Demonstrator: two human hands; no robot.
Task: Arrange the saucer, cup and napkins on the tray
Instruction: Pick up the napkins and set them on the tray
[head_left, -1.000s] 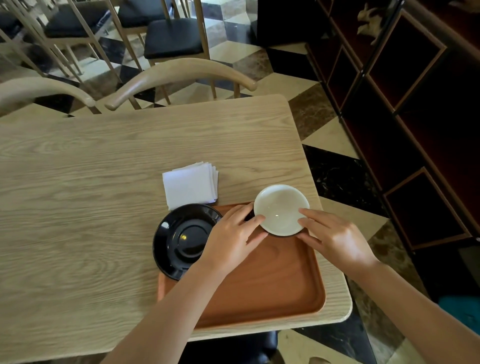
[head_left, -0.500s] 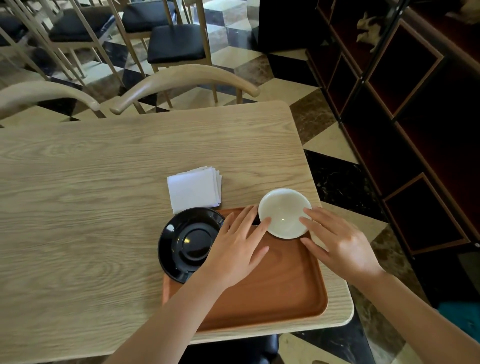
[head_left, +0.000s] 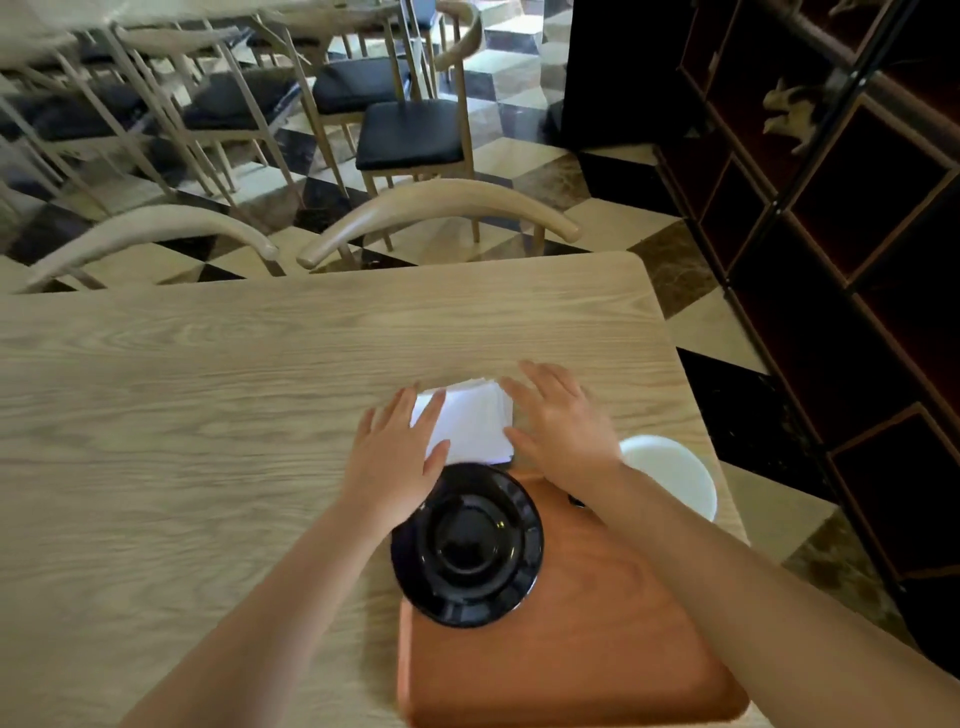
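A stack of white napkins lies on the wooden table just beyond the brown tray. My left hand rests on the stack's left edge with fingers spread. My right hand presses against its right edge, fingers apart. A black saucer sits at the tray's far left corner, overhanging its rim. The white cup stands at the tray's far right corner, partly hidden by my right forearm.
The table stretches away to the left and ahead. Two curved wooden chair backs stand along its far edge, with more chairs behind. A dark shelf unit lines the right side. The table's right edge runs close beside the cup.
Both hands left the white cup and moved forward to the napkin stack, one on each side. The camera tilted up, so the tray now sits lower in view.
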